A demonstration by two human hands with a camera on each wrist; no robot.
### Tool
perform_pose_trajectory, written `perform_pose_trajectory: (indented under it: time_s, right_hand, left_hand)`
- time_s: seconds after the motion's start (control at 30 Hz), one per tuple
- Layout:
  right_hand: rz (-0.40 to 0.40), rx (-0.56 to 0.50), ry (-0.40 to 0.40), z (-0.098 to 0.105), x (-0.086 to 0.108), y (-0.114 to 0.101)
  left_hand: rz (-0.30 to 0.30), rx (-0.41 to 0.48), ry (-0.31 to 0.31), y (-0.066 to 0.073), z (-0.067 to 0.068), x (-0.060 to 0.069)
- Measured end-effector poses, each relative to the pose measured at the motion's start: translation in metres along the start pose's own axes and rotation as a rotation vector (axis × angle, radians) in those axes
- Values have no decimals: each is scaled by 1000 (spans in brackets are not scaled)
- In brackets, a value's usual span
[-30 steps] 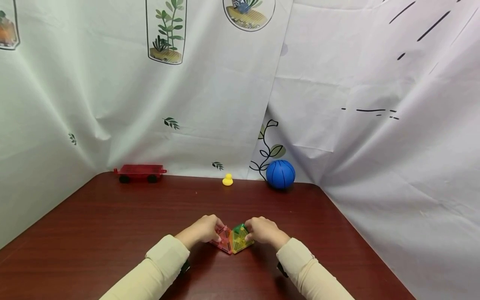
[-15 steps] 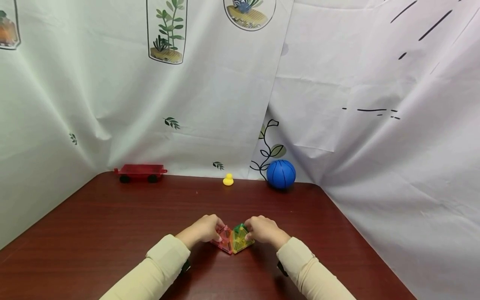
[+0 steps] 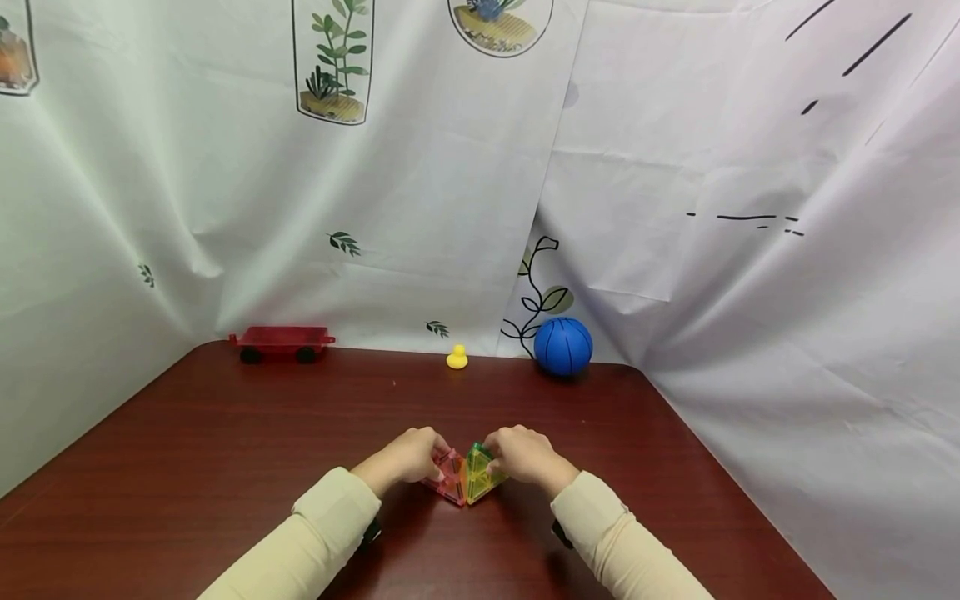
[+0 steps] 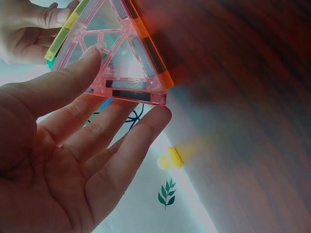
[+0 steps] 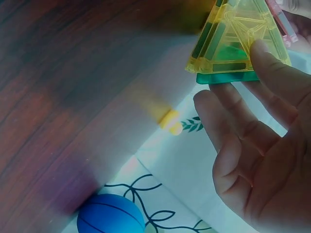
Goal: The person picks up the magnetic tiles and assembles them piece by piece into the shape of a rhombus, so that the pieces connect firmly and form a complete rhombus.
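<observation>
In the head view my left hand (image 3: 408,456) and right hand (image 3: 522,456) face each other above the table, each with triangular magnetic tiles. A see-through pink triangular tile (image 4: 124,53) is pinched between my left thumb and fingers. Along one side of it runs an orange tile (image 4: 150,46). My right thumb presses on a see-through yellow triangular tile (image 5: 243,31), with the fingers behind a green tile (image 5: 226,77) joined to it. The pink and yellow pieces come close together at their lower corners; whether they touch I cannot tell.
At the back of the dark red table (image 3: 225,433) stand a red toy wagon base (image 3: 283,340) on black wheels, a small yellow duck (image 3: 457,358) and a blue ball (image 3: 563,347). Behind them hangs a white printed cloth (image 3: 420,183).
My right hand has shifted slightly left, turning the yellow and green tiles so that their top leans inward. The left hand with the pink tile stays almost still.
</observation>
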State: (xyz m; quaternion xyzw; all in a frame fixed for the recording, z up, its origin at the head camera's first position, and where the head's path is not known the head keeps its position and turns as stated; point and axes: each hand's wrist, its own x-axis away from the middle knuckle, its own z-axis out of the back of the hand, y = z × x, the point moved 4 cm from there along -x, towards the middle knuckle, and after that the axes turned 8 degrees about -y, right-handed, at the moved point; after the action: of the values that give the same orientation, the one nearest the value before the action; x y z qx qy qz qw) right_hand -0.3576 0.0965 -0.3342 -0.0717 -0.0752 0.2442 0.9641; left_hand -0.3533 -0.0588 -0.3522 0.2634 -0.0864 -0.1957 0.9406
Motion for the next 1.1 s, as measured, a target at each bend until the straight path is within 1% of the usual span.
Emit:
perform_pose_trajectory:
  time_s: [0.27,0.4,0.5,0.6,0.7,0.87,1.0,1.1]
  right_hand:
    - [8,18,21,2,-2,-7]
    - [33,18,46,3,-2,-11]
    - [54,-7,69,5,-2,-14]
    - [54,-56,87,11,0,-14]
    - [44,-92,106,18,2,-12]
    - [20,-111,124,23,4,-4]
    - [11,-124,128,24,7,5]
    - [-7,-128,136,27,9,14]
  left_hand:
    - [-10,7,-6,0,0,1]
    - [-21,10,-7,1,0,1]
    - [-30,12,-7,1,0,1]
    - [-32,24,-12,1,-1,1]
    - [-28,23,-9,1,-1,0]
    - [-25,-5,9,-2,1,2]
    - [-9,21,10,-6,2,3]
    - [21,40,14,-10,6,5]
